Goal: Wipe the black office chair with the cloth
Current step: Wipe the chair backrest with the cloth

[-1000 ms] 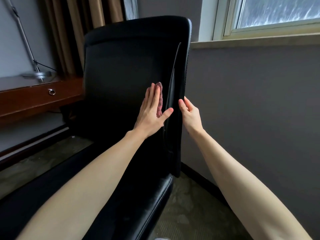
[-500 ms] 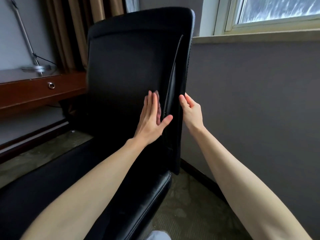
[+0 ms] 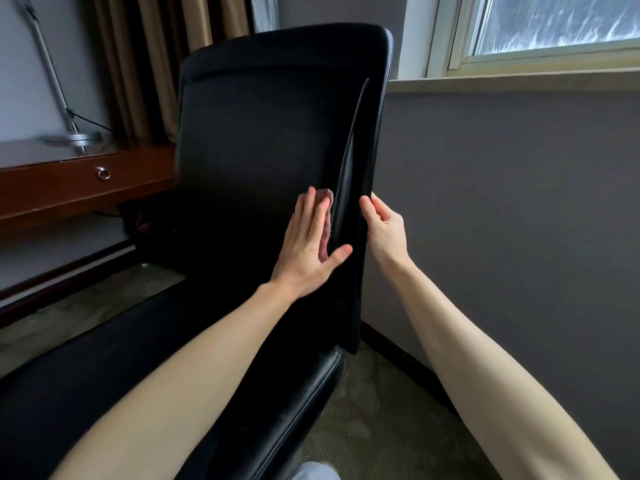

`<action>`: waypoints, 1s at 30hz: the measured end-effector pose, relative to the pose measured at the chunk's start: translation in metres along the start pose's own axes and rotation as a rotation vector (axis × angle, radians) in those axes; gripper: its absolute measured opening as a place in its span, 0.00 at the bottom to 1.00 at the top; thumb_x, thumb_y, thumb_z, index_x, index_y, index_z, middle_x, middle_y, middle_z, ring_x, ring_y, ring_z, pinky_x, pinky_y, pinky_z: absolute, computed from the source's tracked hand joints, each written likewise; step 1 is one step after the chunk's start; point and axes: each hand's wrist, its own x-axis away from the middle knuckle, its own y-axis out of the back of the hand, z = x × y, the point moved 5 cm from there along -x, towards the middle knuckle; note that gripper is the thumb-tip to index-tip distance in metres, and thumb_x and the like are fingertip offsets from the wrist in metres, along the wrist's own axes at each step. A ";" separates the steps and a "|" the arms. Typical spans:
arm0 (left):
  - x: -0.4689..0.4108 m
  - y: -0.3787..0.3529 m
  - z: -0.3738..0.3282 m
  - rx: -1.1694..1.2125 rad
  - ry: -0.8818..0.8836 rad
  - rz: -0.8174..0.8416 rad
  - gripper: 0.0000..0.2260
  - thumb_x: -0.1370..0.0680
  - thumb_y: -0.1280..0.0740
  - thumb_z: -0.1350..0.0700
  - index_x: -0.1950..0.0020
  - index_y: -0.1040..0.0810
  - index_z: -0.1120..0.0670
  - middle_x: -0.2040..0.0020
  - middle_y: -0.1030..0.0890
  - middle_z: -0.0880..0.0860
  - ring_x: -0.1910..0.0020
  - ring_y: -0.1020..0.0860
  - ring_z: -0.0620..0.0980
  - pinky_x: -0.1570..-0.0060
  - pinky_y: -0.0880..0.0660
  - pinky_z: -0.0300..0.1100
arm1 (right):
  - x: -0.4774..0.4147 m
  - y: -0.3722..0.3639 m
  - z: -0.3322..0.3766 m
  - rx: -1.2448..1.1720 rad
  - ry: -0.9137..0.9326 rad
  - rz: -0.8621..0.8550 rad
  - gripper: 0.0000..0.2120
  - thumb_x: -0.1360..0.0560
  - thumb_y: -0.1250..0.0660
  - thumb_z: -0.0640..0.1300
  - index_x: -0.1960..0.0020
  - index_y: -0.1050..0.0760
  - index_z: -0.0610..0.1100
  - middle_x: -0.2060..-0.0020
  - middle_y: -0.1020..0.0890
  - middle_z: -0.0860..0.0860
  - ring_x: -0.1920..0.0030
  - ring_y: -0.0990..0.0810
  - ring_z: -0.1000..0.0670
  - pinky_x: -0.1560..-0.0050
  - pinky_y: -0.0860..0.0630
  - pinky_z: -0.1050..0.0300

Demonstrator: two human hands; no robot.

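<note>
1. Pressing flat, the left hand (image 3: pixel 304 247) holds the cloth (image 3: pixel 327 202) against the backrest of the black office chair (image 3: pixel 256 133). Its fingers (image 3: pixel 306 216) are straight and close together, with the thumb spread toward the right.
2. Change: the left hand sits lower on the backrest than a second ago. The cloth, almost hidden half a second ago, shows again as a pinkish fold past the fingertips and along their right side.
3. Reading: a down-stroke on the right part of the backrest looks just finished, or a return stroke is starting. The upper backrest and the seat (image 3: pixel 104 393) show no sign either way of having been wiped, so I judge the task mid-way at best.
4. The right hand (image 3: pixel 386 230) keeps its grip on the backrest's right edge, thumb in front and fingers curled toward the back, steadying the chair.
5. In the way: a glossy curved ridge (image 3: pixel 346 168) runs up the backrest between the two sets of fingers. The cloth's edge touches it, and it will likely need its own pass.
6. Surroundings:
   - Well left of the fingers is a wooden worktop (image 3: pixel 69 181) with a ring pull (image 3: pixel 103 173), carrying a lamp base (image 3: pixel 74 137).
   - Above and left of the fingers is a curtain (image 3: pixel 162 64).
   - Right of the fingers is a grey wall (image 3: pixel 502 202), near the chair, with a window (image 3: pixel 554 22) above it.
</note>
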 end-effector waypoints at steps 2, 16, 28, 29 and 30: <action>0.010 -0.007 0.002 0.005 0.023 0.000 0.41 0.23 0.42 0.36 0.22 0.66 0.44 0.22 0.70 0.43 0.22 0.68 0.45 0.22 0.56 0.54 | 0.001 0.000 0.001 -0.010 -0.006 0.000 0.25 0.20 0.36 0.54 0.27 0.31 0.44 0.30 0.27 0.52 0.29 0.31 0.57 0.27 0.36 0.59; -0.091 0.045 -0.033 -0.074 0.015 -0.001 0.40 0.21 0.44 0.33 0.20 0.63 0.47 0.20 0.67 0.47 0.22 0.68 0.49 0.25 0.62 0.51 | 0.001 0.001 0.000 -0.031 -0.030 0.016 0.27 0.23 0.35 0.59 0.28 0.30 0.48 0.33 0.23 0.53 0.33 0.27 0.57 0.28 0.33 0.53; 0.028 -0.021 -0.002 0.064 0.084 -0.021 0.42 0.24 0.43 0.34 0.21 0.66 0.44 0.23 0.71 0.44 0.23 0.70 0.45 0.24 0.61 0.49 | 0.005 0.000 0.001 -0.048 -0.009 -0.045 0.24 0.21 0.35 0.54 0.29 0.28 0.45 0.33 0.24 0.53 0.32 0.28 0.57 0.29 0.34 0.59; 0.031 -0.025 -0.001 0.069 0.102 -0.035 0.42 0.24 0.43 0.33 0.22 0.67 0.43 0.24 0.72 0.43 0.24 0.70 0.44 0.24 0.62 0.48 | 0.005 0.000 0.002 -0.047 -0.010 -0.043 0.23 0.21 0.35 0.54 0.29 0.28 0.45 0.33 0.24 0.53 0.32 0.28 0.58 0.29 0.33 0.60; 0.030 -0.025 0.000 0.080 0.119 -0.043 0.41 0.23 0.43 0.34 0.23 0.68 0.42 0.24 0.72 0.42 0.24 0.70 0.44 0.24 0.63 0.48 | 0.005 -0.001 0.003 -0.048 -0.014 -0.036 0.23 0.21 0.35 0.54 0.29 0.28 0.45 0.33 0.23 0.53 0.32 0.28 0.58 0.29 0.33 0.60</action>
